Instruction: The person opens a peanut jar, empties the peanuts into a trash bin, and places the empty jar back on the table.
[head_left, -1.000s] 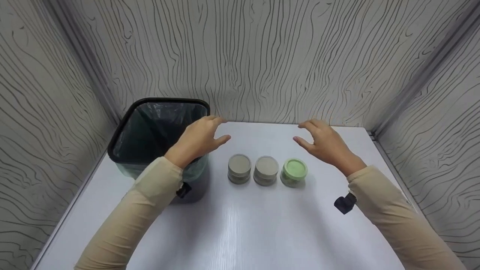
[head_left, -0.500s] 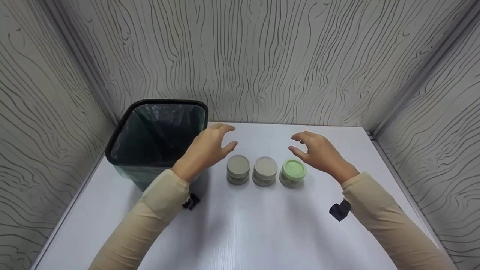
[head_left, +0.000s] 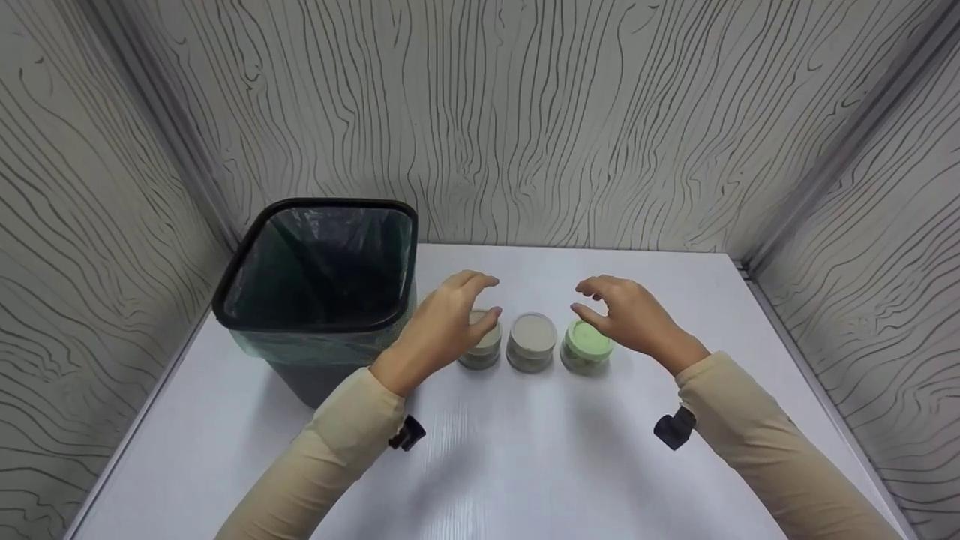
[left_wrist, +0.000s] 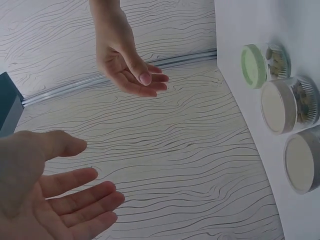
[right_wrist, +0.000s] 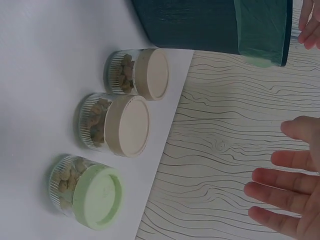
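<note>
Three small clear jars stand in a row on the white table, with brownish pieces inside. Two have beige lids: a left jar (head_left: 480,356), partly hidden behind my left hand in the head view, and a middle jar (head_left: 532,341). The right jar (head_left: 589,345) wears a light green lid. My left hand (head_left: 454,315) hovers above the left jar, fingers apart from the thumb and holding nothing. Over the green-lidded jar's far side hangs my right hand (head_left: 630,311), its fingers loosely bent around nothing. Both hands float above the jars in the wrist views.
A dark bin (head_left: 322,328) with a green liner stands at the left of the table (head_left: 525,465), close beside my left forearm. Wood-grain patterned walls (head_left: 525,112) enclose the table at the back and both sides.
My left hand has moved right and nearer, from beside the bin to over the left jar. My right hand has come slightly lower and inward. The jars stay put.
</note>
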